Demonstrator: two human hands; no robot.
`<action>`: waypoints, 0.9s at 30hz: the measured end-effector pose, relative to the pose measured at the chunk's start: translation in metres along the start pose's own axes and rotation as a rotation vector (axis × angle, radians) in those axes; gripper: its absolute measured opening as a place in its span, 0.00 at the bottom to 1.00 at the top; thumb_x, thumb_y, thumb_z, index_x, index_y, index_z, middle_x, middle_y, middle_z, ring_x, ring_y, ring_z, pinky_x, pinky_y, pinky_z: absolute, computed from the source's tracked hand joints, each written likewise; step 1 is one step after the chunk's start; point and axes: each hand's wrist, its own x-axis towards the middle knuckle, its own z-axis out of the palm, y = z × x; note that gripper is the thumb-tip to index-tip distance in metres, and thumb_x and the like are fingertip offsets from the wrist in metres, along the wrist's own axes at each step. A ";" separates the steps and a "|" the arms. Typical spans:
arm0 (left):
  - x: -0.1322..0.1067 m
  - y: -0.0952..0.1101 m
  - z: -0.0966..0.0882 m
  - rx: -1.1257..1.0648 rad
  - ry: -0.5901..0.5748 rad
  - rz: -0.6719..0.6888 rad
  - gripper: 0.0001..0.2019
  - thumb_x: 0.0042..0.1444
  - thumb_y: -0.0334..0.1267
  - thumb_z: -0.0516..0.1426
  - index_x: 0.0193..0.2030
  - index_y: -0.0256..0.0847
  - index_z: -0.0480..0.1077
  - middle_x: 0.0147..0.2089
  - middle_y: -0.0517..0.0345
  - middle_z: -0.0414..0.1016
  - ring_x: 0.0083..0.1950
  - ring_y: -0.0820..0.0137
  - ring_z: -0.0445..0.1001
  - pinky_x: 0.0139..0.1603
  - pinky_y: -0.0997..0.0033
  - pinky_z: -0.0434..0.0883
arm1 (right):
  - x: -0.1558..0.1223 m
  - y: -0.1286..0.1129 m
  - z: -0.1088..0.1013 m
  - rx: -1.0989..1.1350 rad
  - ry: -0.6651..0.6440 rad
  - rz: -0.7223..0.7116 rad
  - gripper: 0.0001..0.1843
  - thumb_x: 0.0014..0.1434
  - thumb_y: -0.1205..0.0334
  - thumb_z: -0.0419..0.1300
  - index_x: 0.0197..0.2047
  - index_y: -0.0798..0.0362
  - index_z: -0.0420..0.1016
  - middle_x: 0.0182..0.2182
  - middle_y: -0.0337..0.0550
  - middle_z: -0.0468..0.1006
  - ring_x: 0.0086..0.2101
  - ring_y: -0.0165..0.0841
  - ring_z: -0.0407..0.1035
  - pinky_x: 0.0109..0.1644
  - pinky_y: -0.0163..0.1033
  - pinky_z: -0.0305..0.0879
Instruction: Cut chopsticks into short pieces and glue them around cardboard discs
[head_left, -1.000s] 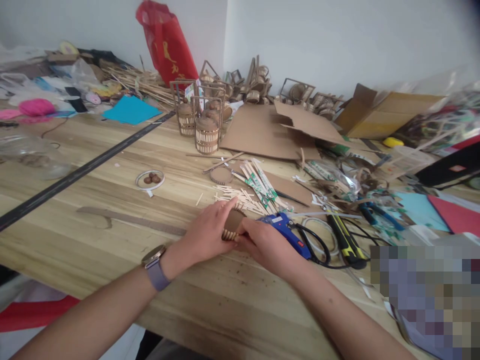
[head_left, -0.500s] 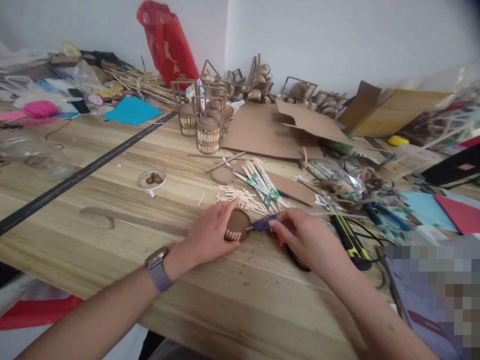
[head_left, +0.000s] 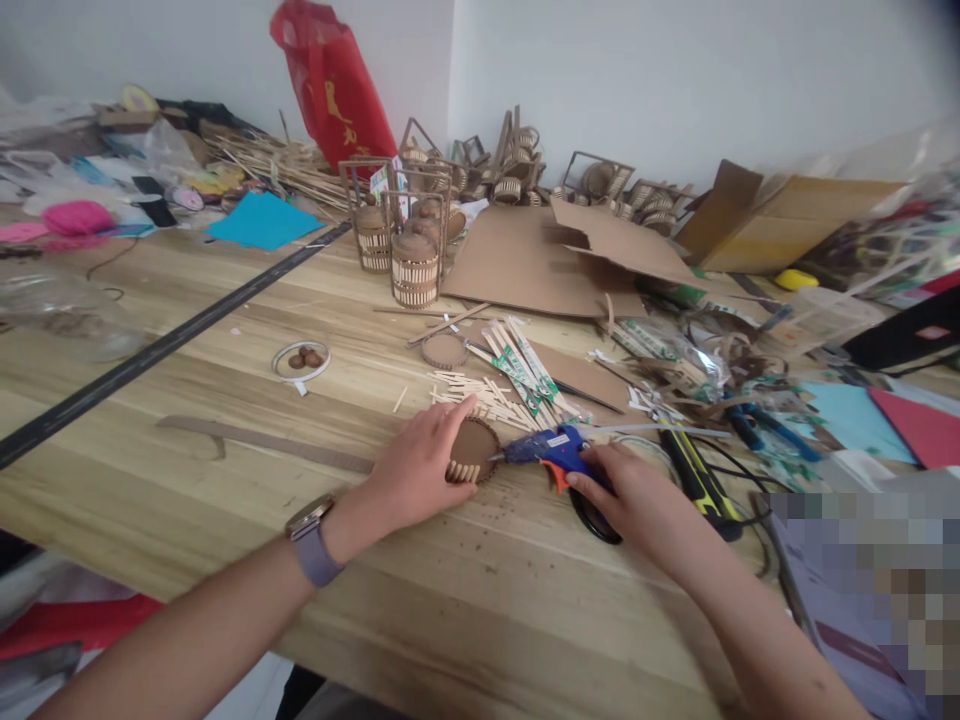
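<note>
Near edge of pale wooden table (head_left: 450,610): left hand (head_left: 417,472) curled over small round brown cardboard disc (head_left: 474,447) fringed with bamboo pegs (head_left: 463,471), pinning it flat. At its 3 o'clock, right hand (head_left: 639,503) gripping blue plastic glue gun (head_left: 553,449), nozzle at disc rim. Disc likely light, flimsy (pegs fragile); grip bare rim. At 12 o'clock, loose bamboo sticks (head_left: 480,393).

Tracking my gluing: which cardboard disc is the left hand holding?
The nearer disc, with sticks along its edge, at the glue gun nozzle; the other disc lies untouched farther back.
</note>
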 end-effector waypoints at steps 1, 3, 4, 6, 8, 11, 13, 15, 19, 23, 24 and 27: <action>0.000 0.000 0.000 -0.001 0.002 0.002 0.49 0.45 0.34 0.65 0.70 0.46 0.41 0.62 0.43 0.63 0.63 0.47 0.63 0.61 0.42 0.64 | 0.000 0.001 0.001 0.012 0.000 0.001 0.11 0.62 0.62 0.54 0.41 0.59 0.74 0.38 0.56 0.78 0.38 0.44 0.74 0.44 0.45 0.67; 0.000 0.000 0.000 -0.001 0.006 0.003 0.49 0.45 0.34 0.66 0.70 0.45 0.42 0.62 0.42 0.63 0.63 0.47 0.63 0.61 0.43 0.64 | -0.001 0.003 0.003 0.033 0.019 0.000 0.13 0.62 0.61 0.52 0.42 0.60 0.74 0.38 0.58 0.78 0.38 0.45 0.74 0.45 0.46 0.67; 0.000 0.000 0.000 0.000 0.007 0.001 0.49 0.45 0.34 0.66 0.70 0.45 0.42 0.61 0.42 0.64 0.63 0.47 0.63 0.61 0.43 0.65 | -0.002 0.005 0.004 0.051 0.034 -0.006 0.14 0.62 0.61 0.51 0.42 0.60 0.73 0.38 0.58 0.78 0.38 0.45 0.74 0.45 0.47 0.67; 0.000 -0.001 0.000 -0.002 0.008 -0.006 0.48 0.45 0.34 0.66 0.69 0.44 0.43 0.61 0.42 0.64 0.62 0.47 0.64 0.61 0.43 0.65 | -0.004 0.007 0.004 0.116 0.052 -0.020 0.14 0.62 0.59 0.50 0.41 0.57 0.73 0.38 0.57 0.79 0.38 0.44 0.74 0.44 0.47 0.67; 0.000 -0.001 0.000 -0.011 0.009 -0.007 0.49 0.45 0.34 0.66 0.69 0.45 0.43 0.61 0.42 0.64 0.62 0.48 0.64 0.61 0.44 0.65 | -0.006 0.008 0.001 0.202 0.066 -0.016 0.14 0.62 0.56 0.50 0.41 0.54 0.72 0.37 0.53 0.80 0.36 0.43 0.74 0.41 0.45 0.68; 0.000 -0.002 -0.001 -0.019 0.015 0.003 0.50 0.44 0.34 0.67 0.69 0.44 0.43 0.62 0.41 0.63 0.62 0.48 0.64 0.61 0.45 0.64 | -0.009 0.007 -0.007 0.364 0.104 0.015 0.16 0.62 0.50 0.51 0.42 0.52 0.72 0.36 0.49 0.80 0.34 0.41 0.73 0.38 0.43 0.68; 0.000 -0.003 -0.001 -0.021 0.019 0.006 0.50 0.44 0.34 0.67 0.69 0.45 0.43 0.63 0.42 0.63 0.63 0.48 0.64 0.61 0.45 0.64 | -0.011 0.003 -0.012 0.521 0.118 0.015 0.19 0.60 0.47 0.53 0.44 0.52 0.71 0.36 0.48 0.79 0.34 0.39 0.72 0.37 0.41 0.68; 0.000 -0.003 -0.002 -0.030 0.017 0.007 0.50 0.44 0.34 0.66 0.69 0.46 0.42 0.63 0.42 0.63 0.63 0.48 0.64 0.61 0.44 0.64 | -0.013 -0.001 -0.016 0.666 0.107 0.012 0.20 0.57 0.44 0.57 0.43 0.52 0.71 0.34 0.46 0.78 0.32 0.36 0.70 0.34 0.39 0.68; 0.001 -0.004 -0.003 -0.031 0.012 0.016 0.51 0.44 0.34 0.66 0.70 0.46 0.41 0.64 0.41 0.62 0.64 0.47 0.63 0.62 0.43 0.63 | -0.018 -0.006 -0.015 0.854 -0.069 0.093 0.20 0.50 0.43 0.64 0.29 0.52 0.69 0.21 0.37 0.68 0.23 0.30 0.61 0.25 0.35 0.58; 0.000 -0.005 -0.004 -0.024 0.009 0.018 0.50 0.44 0.34 0.66 0.70 0.45 0.42 0.63 0.41 0.62 0.63 0.48 0.63 0.62 0.43 0.63 | -0.021 -0.009 -0.008 1.012 -0.185 0.110 0.20 0.48 0.44 0.66 0.31 0.53 0.71 0.20 0.34 0.64 0.22 0.27 0.57 0.24 0.34 0.53; 0.000 -0.005 -0.004 -0.027 0.006 0.015 0.50 0.44 0.34 0.66 0.70 0.44 0.42 0.63 0.41 0.62 0.63 0.48 0.63 0.62 0.43 0.63 | -0.021 -0.010 -0.007 1.006 -0.175 0.108 0.20 0.48 0.44 0.66 0.32 0.53 0.72 0.21 0.34 0.64 0.22 0.27 0.57 0.24 0.34 0.53; 0.001 -0.005 -0.004 -0.040 0.012 0.003 0.49 0.44 0.33 0.66 0.70 0.45 0.43 0.64 0.41 0.62 0.64 0.48 0.62 0.62 0.43 0.62 | -0.019 -0.013 -0.003 0.895 -0.164 0.082 0.22 0.49 0.41 0.65 0.32 0.52 0.72 0.21 0.34 0.66 0.21 0.27 0.58 0.23 0.33 0.55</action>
